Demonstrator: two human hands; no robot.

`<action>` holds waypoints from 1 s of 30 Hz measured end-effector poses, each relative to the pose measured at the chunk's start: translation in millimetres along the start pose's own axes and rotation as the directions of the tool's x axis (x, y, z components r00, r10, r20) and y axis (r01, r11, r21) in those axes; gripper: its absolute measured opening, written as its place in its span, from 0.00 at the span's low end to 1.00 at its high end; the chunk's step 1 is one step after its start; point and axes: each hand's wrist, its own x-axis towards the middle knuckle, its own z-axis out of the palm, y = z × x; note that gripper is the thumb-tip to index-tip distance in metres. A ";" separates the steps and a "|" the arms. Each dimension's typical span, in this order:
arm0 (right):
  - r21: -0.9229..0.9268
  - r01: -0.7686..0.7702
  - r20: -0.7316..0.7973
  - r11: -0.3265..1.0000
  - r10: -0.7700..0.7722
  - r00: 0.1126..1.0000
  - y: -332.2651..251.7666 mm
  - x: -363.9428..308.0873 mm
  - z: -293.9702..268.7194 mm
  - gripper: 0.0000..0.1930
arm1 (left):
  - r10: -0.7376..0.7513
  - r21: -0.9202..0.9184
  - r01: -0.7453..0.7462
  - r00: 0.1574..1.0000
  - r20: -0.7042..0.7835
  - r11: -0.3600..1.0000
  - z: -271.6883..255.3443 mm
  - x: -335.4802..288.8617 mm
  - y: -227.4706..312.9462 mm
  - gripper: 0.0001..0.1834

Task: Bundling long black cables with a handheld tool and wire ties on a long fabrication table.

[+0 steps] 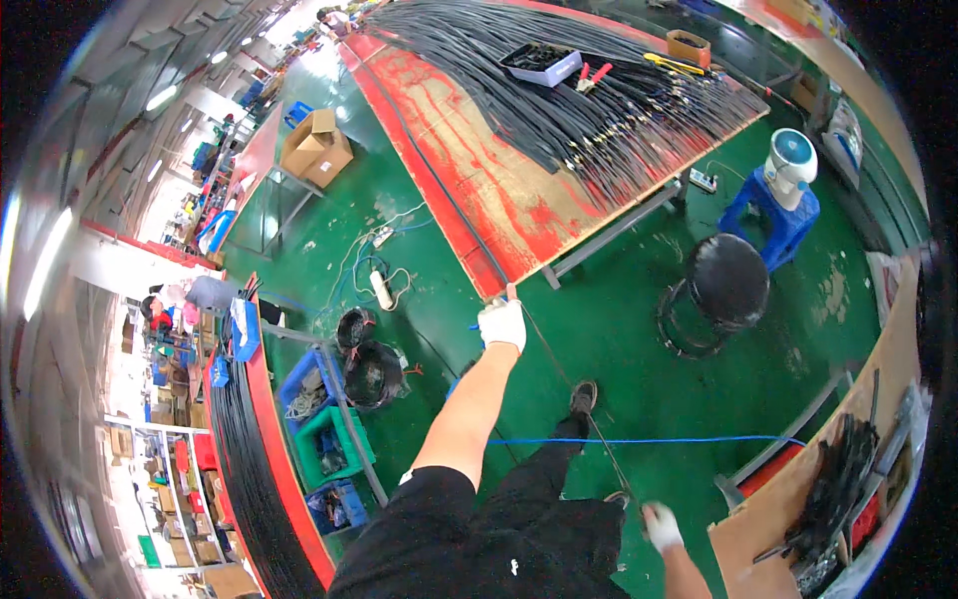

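My left hand (502,323), in a white glove, is closed at the near corner of the red table (439,205). A black cable (429,145) runs along the table's left edge into it, and a small blue piece shows beside the fingers. From there a thin dark line of cable (569,377) slants down past my shoe toward my right hand (661,526). That hand, also gloved, is low at the right, somewhat blurred, and looks curled round the cable's end; its fingertips are partly hidden.
Many black cables (479,75) cover the table, with a white tray (544,66) and red-handled pliers (595,77) on them. A black round stool (726,285) and a fan (791,170) on a blue stool stand right. A blue hose (649,440) crosses low. Bins (334,439) stand left.
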 end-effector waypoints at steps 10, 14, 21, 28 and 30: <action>-0.081 0.437 -0.099 0.896 -0.444 0.891 -329.8 243.8 179.2 0.19 | -0.026 -0.053 0.027 1.000 0.016 0.998 -15.9 12.0 11.8 0.32; 0.054 0.278 0.003 0.959 -0.279 0.960 -299.1 196.0 158.3 0.21 | -0.024 -0.063 0.025 1.000 0.003 0.998 2.7 7.6 2.3 0.30; -0.075 0.248 -0.086 0.966 -0.254 0.963 -125.0 30.6 78.5 0.19 | -0.044 -0.057 0.043 0.999 -0.010 0.997 -10.6 6.5 6.6 0.30; -0.202 -0.091 -0.245 0.975 0.040 0.969 73.5 -128.3 14.4 0.13 | -0.006 -0.032 0.006 1.000 0.004 0.999 -0.6 -6.8 5.7 0.30; -0.161 -0.155 -0.264 0.975 0.109 0.958 97.7 -131.5 3.7 0.15 | 0.011 -0.042 -0.011 1.000 0.002 0.999 -5.1 -8.5 3.8 0.33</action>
